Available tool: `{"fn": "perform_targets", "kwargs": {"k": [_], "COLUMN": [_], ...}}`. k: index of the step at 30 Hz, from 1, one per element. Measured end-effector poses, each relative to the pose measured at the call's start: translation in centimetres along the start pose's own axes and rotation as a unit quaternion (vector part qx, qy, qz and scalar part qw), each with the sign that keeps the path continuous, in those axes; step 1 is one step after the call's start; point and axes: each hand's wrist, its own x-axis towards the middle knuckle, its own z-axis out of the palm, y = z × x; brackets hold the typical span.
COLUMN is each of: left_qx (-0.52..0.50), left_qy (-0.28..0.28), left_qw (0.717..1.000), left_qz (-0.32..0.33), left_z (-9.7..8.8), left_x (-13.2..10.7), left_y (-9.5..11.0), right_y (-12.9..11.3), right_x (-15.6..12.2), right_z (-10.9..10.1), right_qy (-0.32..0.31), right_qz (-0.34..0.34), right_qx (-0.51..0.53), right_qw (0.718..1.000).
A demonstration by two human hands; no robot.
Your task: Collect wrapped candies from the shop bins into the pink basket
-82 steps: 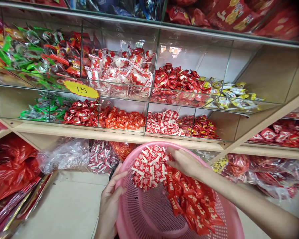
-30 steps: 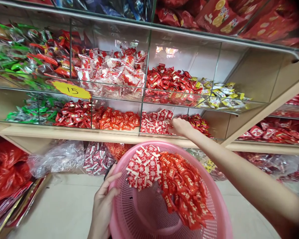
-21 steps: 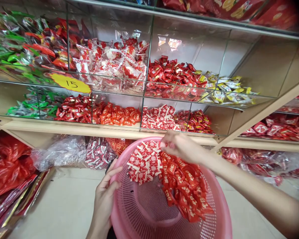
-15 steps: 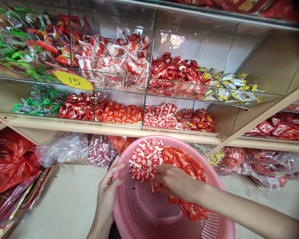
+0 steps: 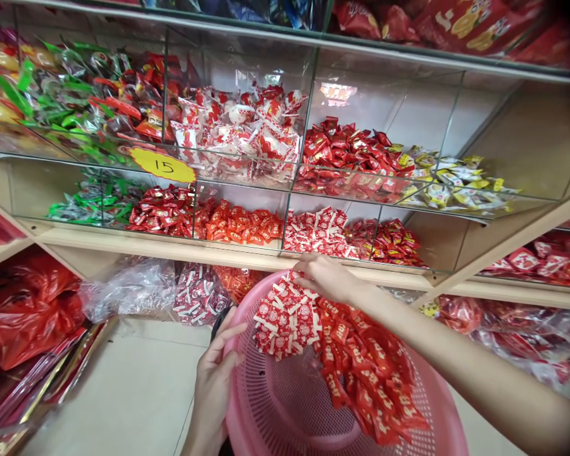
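A pink plastic mesh basket is tilted in front of me, with my left hand gripping its left rim. Inside lie a heap of red-and-white wrapped candies and, to their right, a larger spread of orange-red candy packets. My right hand is over the basket's far rim, its fingers curled downward beside the red-and-white candies. What those fingers hold, if anything, is hidden. Just beyond them, a low shelf compartment holds matching red-and-white candies.
Glass-divided shelves hold orange-red packets, shiny red candies and yellow-white candies. A yellow tag reads 15. The wooden shelf edge runs behind the basket. A red plastic bag and clear bags rest on the floor.
My right hand has risen from inside the basket to its far rim, uncovering more orange-red packets. My left hand keeps hold of the basket. The whole view has shifted slightly.
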Motion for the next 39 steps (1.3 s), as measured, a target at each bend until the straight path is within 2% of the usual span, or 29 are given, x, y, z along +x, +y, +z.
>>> {"fn": "perform_targets", "kwargs": {"k": [4,10,15,20,23,25,28,30,34,39], "left_qx": [0.017,0.025,0.027,0.055,0.057,0.057,0.055,0.048,0.022,0.036], "left_qy": [-0.006,-0.011,-0.015,-0.003,-0.012,-0.012,-0.003,0.0,-0.005,-0.002], "left_qw": [1.0,1.0,0.999,0.998,0.998,0.998,0.998,0.999,1.0,0.999], "left_qz": [0.008,0.011,0.01,0.008,0.011,0.015,0.014,0.009,-0.006,0.001], "left_z": [-0.2,-0.1,-0.3,-0.6,-0.6,-0.6,-0.5,-0.4,-0.2,-0.3], "left_x": [0.2,0.5,0.5,0.6,0.8,0.9,0.8,0.7,0.4,0.3], "left_y": [-0.2,-0.2,-0.3,-0.3,-0.2,-0.2,-0.2,-0.2,-0.1,-0.2], "right_y": [1.7,1.0,1.4,4.0,6.2,7.5,8.5,8.7,8.6,8.9], "right_x": [0.4,1.2,0.8,-0.8,-1.3,-1.3,-0.7,-0.3,0.2,0.3], "right_z": [0.8,1.6,1.7,-0.7,-2.8,-3.6,-3.6,-3.1,-2.6,-2.7], "right_qy": [-0.021,-0.026,0.013,0.073,0.097,0.073,-0.017,-0.058,-0.077,-0.101], "right_qz": [0.013,-0.021,-0.033,-0.013,0.068,0.149,0.228,0.241,0.252,0.257], "right_qx": [0.052,0.057,0.118,0.128,0.049,-0.036,-0.121,-0.134,-0.137,-0.139], "right_qw": [0.998,0.998,0.992,0.989,0.992,0.985,0.966,0.96,0.955,0.951]}}
